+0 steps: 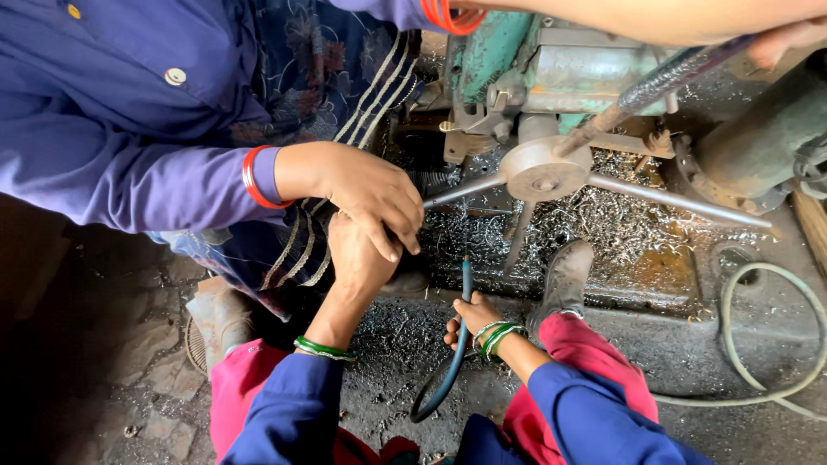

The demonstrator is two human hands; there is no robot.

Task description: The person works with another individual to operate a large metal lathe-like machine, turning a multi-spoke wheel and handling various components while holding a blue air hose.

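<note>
Hose [454, 362] gripped in R hand [469, 320]; L hand [357, 258] under co-worker's hand [370, 194].

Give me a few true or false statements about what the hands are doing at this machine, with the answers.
1. The right hand holds a dark blue hose. True.
2. The left hand is covered by a co-worker's hand. True.
3. The wearer's wrists are bare. False: green bangles ring both wrists.
4. The floor under the machine is swept clean. False: metal shavings lie all around the spoked handwheel.
5. The co-worker wears red bangles. True.
</note>
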